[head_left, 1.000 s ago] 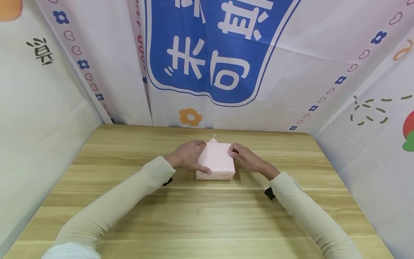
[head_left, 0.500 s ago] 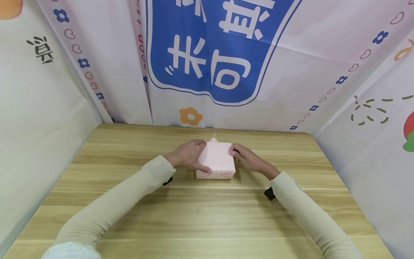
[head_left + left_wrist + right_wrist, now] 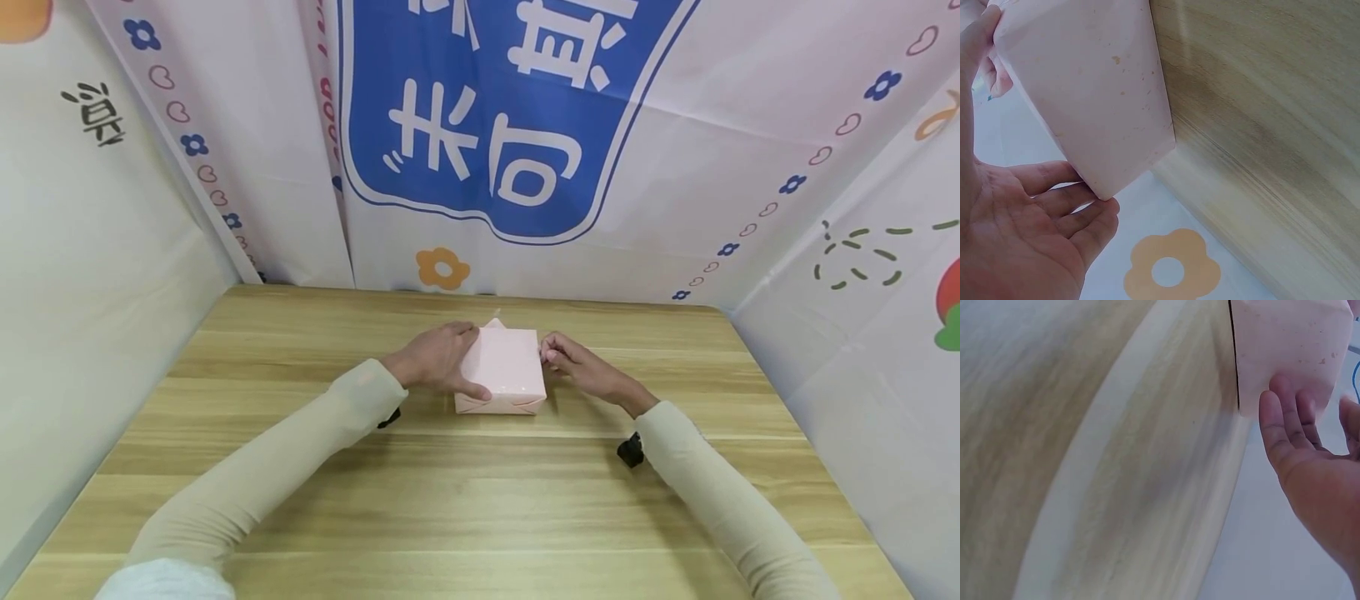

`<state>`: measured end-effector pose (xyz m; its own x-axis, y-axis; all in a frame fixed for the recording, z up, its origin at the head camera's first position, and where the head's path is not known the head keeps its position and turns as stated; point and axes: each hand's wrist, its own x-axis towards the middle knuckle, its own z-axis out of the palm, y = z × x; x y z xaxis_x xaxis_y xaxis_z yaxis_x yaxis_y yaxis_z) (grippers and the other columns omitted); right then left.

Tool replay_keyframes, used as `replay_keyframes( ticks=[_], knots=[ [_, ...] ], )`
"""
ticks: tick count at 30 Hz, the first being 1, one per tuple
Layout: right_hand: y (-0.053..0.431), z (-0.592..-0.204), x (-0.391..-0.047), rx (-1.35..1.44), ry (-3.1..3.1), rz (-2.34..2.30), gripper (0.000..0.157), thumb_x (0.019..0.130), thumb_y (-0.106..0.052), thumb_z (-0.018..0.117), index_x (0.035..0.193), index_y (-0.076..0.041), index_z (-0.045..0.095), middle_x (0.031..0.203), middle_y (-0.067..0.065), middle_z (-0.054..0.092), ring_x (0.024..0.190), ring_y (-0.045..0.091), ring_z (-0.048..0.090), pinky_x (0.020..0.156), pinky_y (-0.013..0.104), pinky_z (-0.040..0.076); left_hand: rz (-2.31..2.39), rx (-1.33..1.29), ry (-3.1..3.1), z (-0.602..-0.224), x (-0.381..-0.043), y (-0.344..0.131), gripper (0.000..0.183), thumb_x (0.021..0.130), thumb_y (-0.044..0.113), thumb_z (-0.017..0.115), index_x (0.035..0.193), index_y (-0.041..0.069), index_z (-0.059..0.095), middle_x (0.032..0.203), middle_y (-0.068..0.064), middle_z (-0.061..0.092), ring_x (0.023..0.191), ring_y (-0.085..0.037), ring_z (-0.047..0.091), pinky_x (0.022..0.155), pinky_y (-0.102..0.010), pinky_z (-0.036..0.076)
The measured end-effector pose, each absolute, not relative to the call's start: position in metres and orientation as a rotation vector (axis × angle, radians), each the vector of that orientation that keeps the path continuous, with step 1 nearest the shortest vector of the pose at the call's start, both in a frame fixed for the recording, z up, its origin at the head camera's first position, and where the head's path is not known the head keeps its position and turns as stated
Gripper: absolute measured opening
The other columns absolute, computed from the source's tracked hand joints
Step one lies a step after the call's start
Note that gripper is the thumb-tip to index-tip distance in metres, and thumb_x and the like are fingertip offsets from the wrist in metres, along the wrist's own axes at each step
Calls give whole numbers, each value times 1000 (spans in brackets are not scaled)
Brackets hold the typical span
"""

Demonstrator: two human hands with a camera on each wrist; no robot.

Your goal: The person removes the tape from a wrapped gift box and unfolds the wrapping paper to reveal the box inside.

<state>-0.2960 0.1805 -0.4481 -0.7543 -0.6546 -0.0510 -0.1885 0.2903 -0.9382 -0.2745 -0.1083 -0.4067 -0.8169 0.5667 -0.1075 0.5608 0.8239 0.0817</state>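
A pink paper-wrapped box (image 3: 504, 362) rests on the wooden table, with folded paper on its front side and a pointed flap (image 3: 495, 323) behind it. My left hand (image 3: 438, 360) holds the box from the left, thumb by the front edge and fingers at the back corner. In the left wrist view those fingers (image 3: 1094, 219) touch the box's lower corner. My right hand (image 3: 581, 369) is at the box's right side with bent fingers. In the right wrist view several loosely bent fingers (image 3: 1270, 412) are by the box's side wall (image 3: 1291, 350); whether its fingertips pinch anything is hidden.
The wooden table (image 3: 465, 500) extends toward me and to both sides. A printed cloth wall (image 3: 600, 267) stands close behind the box, and pale side walls (image 3: 97, 250) border the table. Black straps (image 3: 631, 450) are at the wrists.
My right hand has slid slightly to the right, off the box's top right corner to beside its edge. The left hand and the box have stayed in place.
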Motion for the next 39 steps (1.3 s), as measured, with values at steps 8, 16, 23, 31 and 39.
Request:
replay_keyframes(
  ticks=[8,16,23,31,39],
  knots=[
    [186,-450,-298,-702,2125,-1507,22,107,-20,38,115,0,45,114,16,52,108,28,57,99,52,48,62,885,2867,-408,-275,-108,119,74,82,60,151,-4,32,158,-21,32,146,-33,33,119,-42,32],
    [191,-443,-299,-640,2259,-1583,41,101,-17,55,135,1,40,132,25,49,118,36,55,98,54,50,73,896,2871,-408,-275,-108,118,74,81,61,150,-4,33,157,-22,33,146,-34,34,118,-43,33],
    [182,-437,-290,-683,2192,-1469,92,85,-14,77,156,-9,19,162,16,23,147,38,27,118,55,29,51,851,2897,-407,-273,-105,117,73,83,60,148,-4,37,155,-21,37,143,-34,38,115,-43,38],
    [174,-446,-283,-585,2204,-1380,93,83,-21,80,153,4,24,155,24,35,144,36,36,117,45,33,55,751,2922,-404,-265,-98,118,72,84,58,147,-5,38,155,-20,38,141,-35,41,112,-43,42],
    [174,-446,-282,-599,2258,-1372,74,87,-25,75,147,0,40,150,18,44,134,30,51,108,36,45,19,714,2980,-404,-258,-95,119,72,87,54,142,-8,43,145,-22,49,129,-33,53,105,-41,49]
  ],
)
